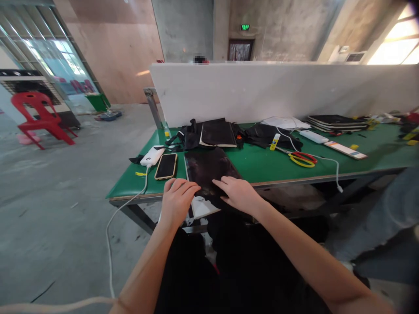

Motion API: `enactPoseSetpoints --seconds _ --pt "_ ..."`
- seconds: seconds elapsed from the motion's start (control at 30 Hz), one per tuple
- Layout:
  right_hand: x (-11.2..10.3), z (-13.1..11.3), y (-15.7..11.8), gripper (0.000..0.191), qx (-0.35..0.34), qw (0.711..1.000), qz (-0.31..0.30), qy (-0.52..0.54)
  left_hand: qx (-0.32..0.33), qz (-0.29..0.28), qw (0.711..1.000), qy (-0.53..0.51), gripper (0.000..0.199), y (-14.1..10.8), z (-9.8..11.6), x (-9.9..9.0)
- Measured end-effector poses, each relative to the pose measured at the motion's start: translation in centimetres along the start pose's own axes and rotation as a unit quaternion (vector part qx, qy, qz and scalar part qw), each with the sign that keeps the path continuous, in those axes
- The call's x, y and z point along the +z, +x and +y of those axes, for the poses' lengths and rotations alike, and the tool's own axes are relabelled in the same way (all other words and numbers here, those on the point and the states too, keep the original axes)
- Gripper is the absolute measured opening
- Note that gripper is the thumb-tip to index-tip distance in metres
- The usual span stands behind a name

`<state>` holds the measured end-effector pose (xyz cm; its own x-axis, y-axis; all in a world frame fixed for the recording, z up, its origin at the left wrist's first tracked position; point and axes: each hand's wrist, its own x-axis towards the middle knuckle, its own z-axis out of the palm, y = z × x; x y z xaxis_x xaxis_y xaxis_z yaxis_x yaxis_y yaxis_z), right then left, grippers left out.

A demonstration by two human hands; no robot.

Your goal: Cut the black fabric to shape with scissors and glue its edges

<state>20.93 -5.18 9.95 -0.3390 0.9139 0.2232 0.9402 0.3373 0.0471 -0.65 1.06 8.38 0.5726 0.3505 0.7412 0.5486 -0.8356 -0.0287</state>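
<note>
In front of me a black-covered notebook (212, 168) lies at the near edge of the green table, partly overhanging it. White paper (204, 208) shows beneath the cover's near edge. My left hand (178, 198) is curled over the cover's near left corner, fingers together, the thumb mostly hidden. On the near right part of the cover rests my right hand (240, 194), its index finger stretched out flat and its thumb apart by the edge. Left of the notebook lie a phone (166, 166) and a white power bank (152, 155) with a cable.
Behind it sits another black notebook (218, 133) on black fabric (188, 138). To the right are a glue stick (274, 142), red-and-yellow scissors (303, 159), a white cable (338, 174) and stacked black notebooks (337, 122). A white partition (278, 93) stands behind. A person's leg (382, 213) is at right.
</note>
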Motion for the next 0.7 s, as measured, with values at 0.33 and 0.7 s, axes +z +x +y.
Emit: enactPoseSetpoints --seconds 0.33,0.7 --pt "2.2 1.6 -1.5 0.042 0.061 0.986 0.084 -0.133 -0.011 0.016 1.000 -0.021 0.025 0.7 0.9 -0.3" --pt "2.2 4.6 -4.3 0.050 0.049 0.996 0.050 -0.053 -0.016 0.031 0.999 -0.031 0.028 1.4 1.0 -0.1"
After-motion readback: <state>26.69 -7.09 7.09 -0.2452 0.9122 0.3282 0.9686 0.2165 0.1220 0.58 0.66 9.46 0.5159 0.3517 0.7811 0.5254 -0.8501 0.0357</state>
